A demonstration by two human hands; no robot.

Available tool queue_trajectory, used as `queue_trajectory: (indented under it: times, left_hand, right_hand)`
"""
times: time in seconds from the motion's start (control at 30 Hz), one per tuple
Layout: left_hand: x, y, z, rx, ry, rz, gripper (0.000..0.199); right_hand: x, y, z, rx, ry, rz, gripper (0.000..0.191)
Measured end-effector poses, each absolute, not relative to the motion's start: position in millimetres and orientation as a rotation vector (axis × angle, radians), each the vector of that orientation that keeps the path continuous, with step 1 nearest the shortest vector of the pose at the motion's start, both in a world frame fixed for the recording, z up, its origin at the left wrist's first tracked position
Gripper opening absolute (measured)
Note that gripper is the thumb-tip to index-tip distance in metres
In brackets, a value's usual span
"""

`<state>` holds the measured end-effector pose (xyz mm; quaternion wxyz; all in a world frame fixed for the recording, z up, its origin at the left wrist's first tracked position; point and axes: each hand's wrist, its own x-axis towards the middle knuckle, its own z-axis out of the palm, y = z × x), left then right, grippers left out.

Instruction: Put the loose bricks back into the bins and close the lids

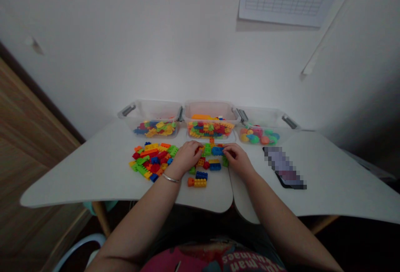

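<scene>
Blue plastic brick point(217, 151) clamped at one end by the right grip point(238, 159). Left grip point(186, 157) curled at 9 o'clock, hold unclear, beside the loose brick pile point(153, 161). Square pinch steadies it.
</scene>
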<state>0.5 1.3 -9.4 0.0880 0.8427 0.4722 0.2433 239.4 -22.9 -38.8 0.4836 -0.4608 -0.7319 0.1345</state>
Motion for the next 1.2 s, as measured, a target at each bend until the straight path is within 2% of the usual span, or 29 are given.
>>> queue_trajectory:
  times: [0.23, 0.43, 0.6, 0.83, 1.03, 1.2]
  left_hand:
    - [-3, 5, -15, 2.543, 1.359, 0.733, 0.033]
    - [-3, 6, -16, 2.552, 1.360, 0.725, 0.033]
    - [-2, 3, -13, 2.542, 1.383, 0.703, 0.032]
    - [-3, 3, -15, 2.541, 1.394, 0.708, 0.033]
    - [-4, 5, -17, 2.545, 1.373, 0.732, 0.032]
    - [-3, 4, -15, 2.543, 1.382, 0.720, 0.032]
  right_hand:
    - [244, -16, -29, -1.100, -1.412, 0.429, 0.018]
    - [242, 3, 7, -0.993, -1.181, 0.298, 0.022]
    - [234, 39, 45, -0.992, -1.290, 0.178, 0.024]
    - [208, 77, 84, -1.334, -1.576, 0.025, 0.017]
    - [186, 78, 90, -1.699, -1.814, 0.032, 0.015]
    - [188, 73, 86, -1.692, -1.828, -0.023, 0.020]
